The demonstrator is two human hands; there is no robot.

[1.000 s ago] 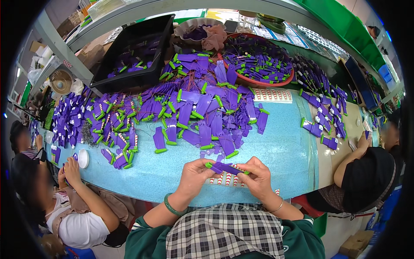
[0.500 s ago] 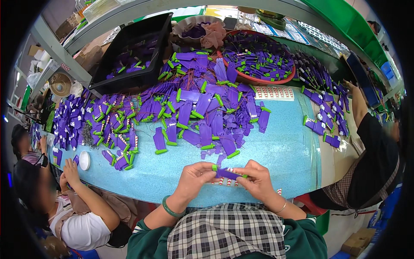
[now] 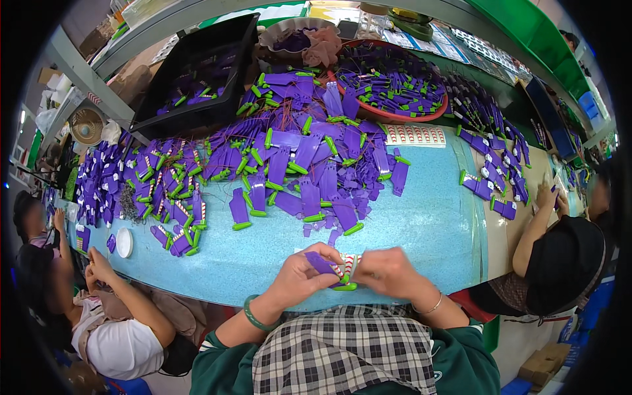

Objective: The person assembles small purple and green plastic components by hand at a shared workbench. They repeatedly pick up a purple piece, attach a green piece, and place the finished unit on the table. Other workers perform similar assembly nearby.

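Near the front edge of the table, my left hand (image 3: 305,273) pinches a flat purple plastic piece (image 3: 318,262). The piece is tilted, with a bright green end (image 3: 345,286) at its lower right and red-and-white striping along that side. Close beside it on the right is my right hand (image 3: 392,271), blurred by motion, with its fingertips turned toward the striped end. Whether those fingertips hold anything cannot be made out. A white sheet of red-and-white striped stickers (image 3: 349,264) lies on the table between my hands, partly covered by them.
Ahead spreads a heap of purple pieces (image 3: 304,155) with green ends and thin wires. Behind stand a black tray (image 3: 232,99) and a red-rimmed basket (image 3: 395,118). Another striped sheet (image 3: 416,135) lies farther back. A white cup (image 3: 124,243) stands left; people work on both sides.
The purple piece, held between both hands before, is now tilted in my left hand, its striped end toward the right. My right hand has moved slightly off it. The person at right has drawn an arm back.
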